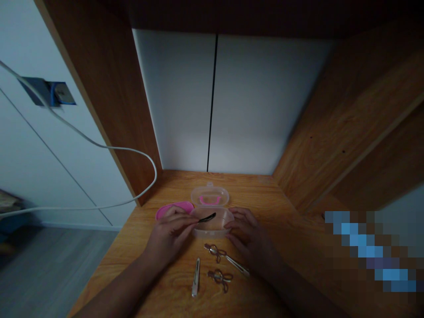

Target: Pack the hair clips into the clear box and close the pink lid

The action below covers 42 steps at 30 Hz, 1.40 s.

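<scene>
My left hand (170, 234) pinches a small black hair clip (207, 217) between its fingertips, holding it over a clear plastic hinged box (212, 223). The box stands open, with its lid (210, 195) lying behind it and a pink clasp on the lid. My right hand (247, 234) grips the box's right edge. A pink oval piece (175, 210) lies partly under my left hand. Below the box are a silver snap clip (196, 277) and several bow-shaped metal hair clips (220, 278), one (215, 251) beside my right hand.
The wooden desk top (265, 198) is enclosed by wooden side panels (347, 119) and a white back panel (258, 101). A white cable (132, 150) runs down the left past a wall socket (49, 93). The floor lies below the desk's left edge. A pixelated patch covers the lower right.
</scene>
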Motion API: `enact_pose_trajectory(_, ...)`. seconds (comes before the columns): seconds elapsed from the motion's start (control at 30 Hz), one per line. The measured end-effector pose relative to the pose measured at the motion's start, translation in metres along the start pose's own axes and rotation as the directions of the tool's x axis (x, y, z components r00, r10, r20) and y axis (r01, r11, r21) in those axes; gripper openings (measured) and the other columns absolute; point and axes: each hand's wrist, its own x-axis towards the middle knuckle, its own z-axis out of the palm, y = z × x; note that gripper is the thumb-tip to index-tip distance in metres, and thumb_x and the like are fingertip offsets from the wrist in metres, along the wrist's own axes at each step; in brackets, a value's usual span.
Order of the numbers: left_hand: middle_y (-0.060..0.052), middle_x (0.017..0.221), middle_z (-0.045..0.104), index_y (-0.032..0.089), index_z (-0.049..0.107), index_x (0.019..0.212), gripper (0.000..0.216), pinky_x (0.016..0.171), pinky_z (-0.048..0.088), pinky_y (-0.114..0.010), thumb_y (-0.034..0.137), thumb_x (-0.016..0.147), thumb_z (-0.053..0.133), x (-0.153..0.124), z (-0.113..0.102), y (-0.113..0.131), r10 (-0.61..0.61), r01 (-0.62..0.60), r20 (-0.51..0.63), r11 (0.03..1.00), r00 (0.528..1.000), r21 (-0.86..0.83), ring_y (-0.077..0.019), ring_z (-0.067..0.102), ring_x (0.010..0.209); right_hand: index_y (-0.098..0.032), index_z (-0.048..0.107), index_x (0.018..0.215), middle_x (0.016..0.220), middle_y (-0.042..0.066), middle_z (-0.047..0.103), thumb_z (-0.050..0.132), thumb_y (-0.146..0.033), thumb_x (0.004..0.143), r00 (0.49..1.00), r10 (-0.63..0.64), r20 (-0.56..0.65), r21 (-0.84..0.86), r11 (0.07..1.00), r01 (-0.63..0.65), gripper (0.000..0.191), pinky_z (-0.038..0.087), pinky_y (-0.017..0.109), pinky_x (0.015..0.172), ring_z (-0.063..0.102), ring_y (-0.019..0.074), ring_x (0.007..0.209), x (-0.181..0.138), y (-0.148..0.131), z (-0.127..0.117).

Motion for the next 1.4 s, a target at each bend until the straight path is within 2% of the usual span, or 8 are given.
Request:
enact_pose_trajectory(0.33,-0.003,0.109,0.076,0.026,0.069,0.118,0.030,0.083,0.049,-0.041,0.014,0.092,0.061,0.006,0.000,0.005,0.027,-0.044,0.113,0.988,0.993,0.145,-0.0246,0.059,0.098,-0.026,0.067,0.098,0.125,0.009,0.053,0.064,-0.013,0.086,1.000,-0.007,0.002,0.011,1.000,0.006,0.018,0.050,0.045,0.101,0.055,0.0244,0.120,0.001,0.001,0.000)
enact_pose_trajectory(0.57,-0.006,0.123,0.069,0.028,0.071,0.112,0.023,0.098,0.046,-0.050,0.026,0.090,0.066,0.006,-0.008,0.000,-0.021,-0.027,0.235,0.980,0.972,0.198,-0.0277,0.057,0.117,-0.026,0.064,0.105,0.127,0.009,0.053,0.063,-0.012,0.084,1.000,0.025,-0.014,0.002,1.000,-0.024,0.026,0.047,0.046,0.105,0.051,0.0250,0.124,0.001,0.002,-0.001)
enact_pose_trajectory(0.77,-0.008,0.121,0.068,0.026,0.069,0.114,0.025,0.099,0.048,-0.048,0.023,0.090,0.064,0.003,-0.005,-0.001,-0.025,-0.011,0.219,0.987,0.975,0.161,-0.0261,0.058,0.117,-0.027,0.057,0.122,0.136,0.011,0.046,0.061,-0.014,0.084,0.995,-0.050,-0.082,-0.065,0.997,0.045,0.041,0.047,0.048,0.103,0.050,0.0271,0.125,0.000,-0.007,-0.007)
enact_pose_trajectory(0.9,-0.010,0.122,0.065,0.024,0.067,0.115,0.026,0.098,0.047,-0.047,0.021,0.090,0.064,0.004,-0.006,0.004,-0.011,-0.016,0.158,0.986,0.987,0.168,-0.0260,0.058,0.115,-0.025,0.064,0.105,0.112,0.010,0.059,0.061,-0.013,0.084,0.966,-0.207,-0.153,-0.142,0.972,0.185,0.024,0.053,0.041,0.086,0.060,0.0241,0.103,-0.001,-0.021,-0.017)
enact_pose_trajectory(1.07,-0.010,0.101,0.066,0.018,0.067,0.106,0.019,0.083,0.050,-0.038,0.016,0.088,0.061,0.007,-0.014,0.015,0.054,-0.076,0.157,0.987,0.986,0.144,-0.0233,0.060,0.096,-0.024,0.064,0.089,0.079,0.001,0.067,0.063,-0.025,0.088,0.875,-0.419,0.241,-0.081,0.890,0.449,0.002,0.048,0.030,0.070,0.060,0.0163,0.073,-0.003,-0.040,-0.019)
enact_pose_trajectory(1.17,-0.007,0.086,0.067,0.018,0.067,0.097,0.013,0.072,0.048,-0.035,0.017,0.088,0.058,0.009,-0.016,0.023,0.129,-0.172,0.293,0.977,0.948,0.128,-0.0216,0.059,0.081,-0.023,0.064,0.088,0.083,0.001,0.067,0.067,-0.039,0.085,0.818,-0.390,0.422,-0.068,0.886,0.458,0.016,0.047,0.034,0.075,0.060,0.0186,0.079,-0.005,-0.045,-0.014)
enact_pose_trajectory(1.27,-0.006,0.088,0.069,0.020,0.067,0.093,0.011,0.073,0.046,-0.036,0.021,0.090,0.057,0.010,-0.015,0.028,0.141,-0.221,0.444,0.966,0.885,0.132,-0.0212,0.059,0.080,-0.021,0.064,0.089,0.090,0.004,0.065,0.072,-0.044,0.078,0.824,-0.306,0.476,-0.126,0.904,0.409,0.027,0.046,0.036,0.076,0.058,0.0219,0.085,-0.006,-0.047,-0.011)
enact_pose_trajectory(1.4,-0.004,0.088,0.070,0.022,0.068,0.094,0.013,0.075,0.047,-0.036,0.025,0.092,0.056,0.009,-0.009,0.031,0.104,-0.219,0.536,0.963,0.838,0.155,-0.0216,0.062,0.082,-0.020,0.062,0.086,0.089,0.005,0.064,0.069,-0.033,0.079,0.822,-0.292,0.489,-0.142,0.903,0.405,0.016,0.046,0.035,0.075,0.056,0.0216,0.085,-0.005,-0.050,-0.012)
